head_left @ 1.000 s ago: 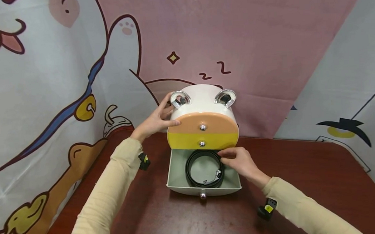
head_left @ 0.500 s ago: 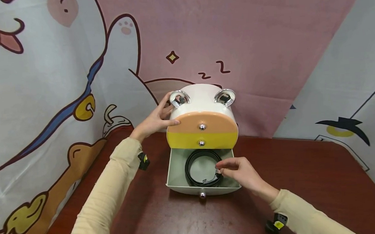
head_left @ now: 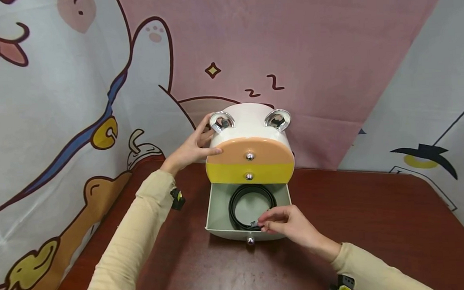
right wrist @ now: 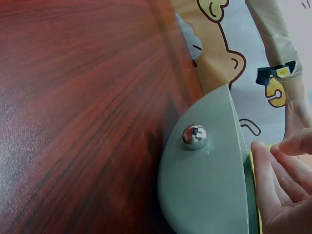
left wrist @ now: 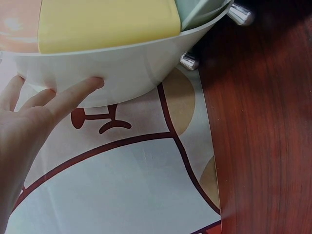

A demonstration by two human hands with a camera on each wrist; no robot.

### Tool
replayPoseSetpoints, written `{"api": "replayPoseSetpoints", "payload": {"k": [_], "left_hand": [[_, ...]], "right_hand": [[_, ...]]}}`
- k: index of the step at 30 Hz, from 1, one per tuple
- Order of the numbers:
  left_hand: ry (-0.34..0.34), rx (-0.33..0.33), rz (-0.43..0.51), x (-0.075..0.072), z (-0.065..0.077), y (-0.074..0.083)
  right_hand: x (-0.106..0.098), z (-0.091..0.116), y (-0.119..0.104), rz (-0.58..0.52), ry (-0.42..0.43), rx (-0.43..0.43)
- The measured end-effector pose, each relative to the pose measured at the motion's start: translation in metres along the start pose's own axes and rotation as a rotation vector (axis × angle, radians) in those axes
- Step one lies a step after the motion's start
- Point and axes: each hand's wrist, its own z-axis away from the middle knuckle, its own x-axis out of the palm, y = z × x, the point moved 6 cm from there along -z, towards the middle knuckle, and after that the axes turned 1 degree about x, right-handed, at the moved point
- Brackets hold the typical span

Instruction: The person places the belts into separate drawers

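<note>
A small white cabinet [head_left: 250, 121] with two shiny round ears stands on the table. Its orange drawer [head_left: 232, 153] and yellow drawer [head_left: 230, 174] are closed; the grey-green bottom drawer [head_left: 219, 214] is pulled out. Inside it lies a coiled black belt [head_left: 232, 207] with a silvery buckle [head_left: 254, 224]. My left hand [head_left: 190, 149] rests against the cabinet's left side, fingers spread, as the left wrist view also shows. Over the drawer's front right part, my right hand [head_left: 290, 225] has its fingertips at the buckle. Whether they pinch it is hidden.
A dark red wooden table [head_left: 380, 224] bears the cabinet. A cartoon-printed cloth [head_left: 310, 47] hangs close behind it and along the left. The open drawer's round silver knob [right wrist: 195, 137] sticks out toward the front.
My right hand has moved from the belt's upper right edge down and left along the coil to the buckle. The left hand, cabinet and coil stay in place.
</note>
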Motion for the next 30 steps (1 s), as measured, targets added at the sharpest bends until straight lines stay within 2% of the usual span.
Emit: {"api": "replayPoseSetpoints", "payload": {"k": [6,16,22,26,30], "left_hand": [[0.006,-0.008,-0.003,0.000,0.000,-0.001],[0.010,-0.006,-0.020,0.000,0.001,0.001],[0.014,-0.015,-0.019,-0.004,-0.004,-0.009],[0.009,-0.005,-0.003,-0.008,-0.009,-0.018],[0.010,0.005,-0.006,-0.009,-0.011,-0.021]], "right_hand": [[0.007,0.004,-0.001,-0.001,-0.044,-0.018],[0.026,0.016,0.011,-0.064,-0.193,-0.036],[0.035,0.022,0.027,-0.044,-0.186,-0.010],[0.039,0.025,0.040,0.006,-0.163,0.044],[0.042,0.026,0.053,0.034,-0.144,0.092]]}}
